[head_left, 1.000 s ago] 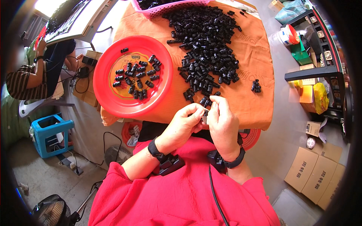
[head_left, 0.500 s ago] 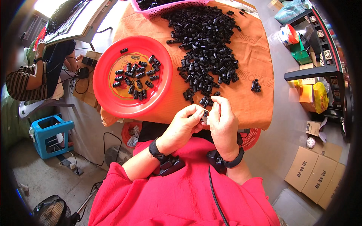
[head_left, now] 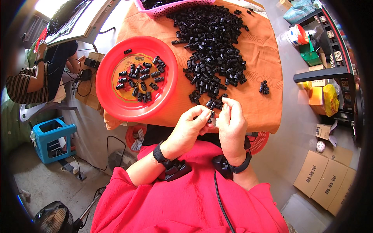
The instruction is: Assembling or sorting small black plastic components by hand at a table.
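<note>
Pinching a small black plastic toggle piece (head_left: 211,116) between them, the left hand (head_left: 189,130) and right hand (head_left: 232,126) close on it together at the near edge of the bench (head_left: 268,105), which is draped in orange cloth. Just beyond lies a big loose pile of black plastic toggle pieces (head_left: 211,50). To the left sits a round red plastic tray (head_left: 112,97) holding a few more. Farther off, a pink basket (head_left: 171,8) holds others.

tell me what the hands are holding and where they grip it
Both hands pinch one small black plastic piece between them at the table's near edge: the left hand grips its left side, the right hand its right side. Fingers hide most of it.
</note>
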A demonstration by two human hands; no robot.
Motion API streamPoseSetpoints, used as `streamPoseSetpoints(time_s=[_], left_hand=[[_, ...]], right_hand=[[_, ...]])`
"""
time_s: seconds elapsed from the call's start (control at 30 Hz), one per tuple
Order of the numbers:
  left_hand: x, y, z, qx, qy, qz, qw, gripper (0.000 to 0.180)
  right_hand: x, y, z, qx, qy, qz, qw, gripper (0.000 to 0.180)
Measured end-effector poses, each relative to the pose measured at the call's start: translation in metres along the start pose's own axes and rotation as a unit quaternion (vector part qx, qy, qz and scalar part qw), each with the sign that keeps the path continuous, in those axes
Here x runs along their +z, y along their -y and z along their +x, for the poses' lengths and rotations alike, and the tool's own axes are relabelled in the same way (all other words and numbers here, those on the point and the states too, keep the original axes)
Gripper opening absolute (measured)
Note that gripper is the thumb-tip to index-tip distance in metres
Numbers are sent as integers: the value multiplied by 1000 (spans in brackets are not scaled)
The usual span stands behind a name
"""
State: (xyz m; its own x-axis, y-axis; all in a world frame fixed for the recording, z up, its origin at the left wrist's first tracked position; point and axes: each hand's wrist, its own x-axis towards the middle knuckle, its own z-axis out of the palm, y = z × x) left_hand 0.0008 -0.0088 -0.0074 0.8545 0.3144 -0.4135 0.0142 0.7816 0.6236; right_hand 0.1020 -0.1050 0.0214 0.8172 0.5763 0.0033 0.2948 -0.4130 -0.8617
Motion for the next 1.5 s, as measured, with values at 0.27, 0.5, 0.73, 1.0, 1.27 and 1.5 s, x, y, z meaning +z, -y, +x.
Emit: streamPoseSetpoints(time_s=[0.27,0.5,0.73,1.0,1.27,1.5], left_hand=[[1,-4,-2,-21,17,-35,999,18],[-1,1,0,-4,13,-20,1000,16],[-1,-1,-4,-12,13,-8,1000,17],[1,-8,-3,-93,6,-115,989,17],[-8,-4,-1,-91,42,-141,985,16],[-9,-5,-1,-57,65,-120,989,16]], right_hand=[[1,-5,0,-6,4,34,999,16],[2,-5,1,-42,6,-32,999,16],[-2,-4,8,-41,-63,-32,997,17],[-18,5,6,-39,5,20,999,16],[-13,5,2,-17,111,63,992,11],[-20,10,2,30,216,100,971,11]])
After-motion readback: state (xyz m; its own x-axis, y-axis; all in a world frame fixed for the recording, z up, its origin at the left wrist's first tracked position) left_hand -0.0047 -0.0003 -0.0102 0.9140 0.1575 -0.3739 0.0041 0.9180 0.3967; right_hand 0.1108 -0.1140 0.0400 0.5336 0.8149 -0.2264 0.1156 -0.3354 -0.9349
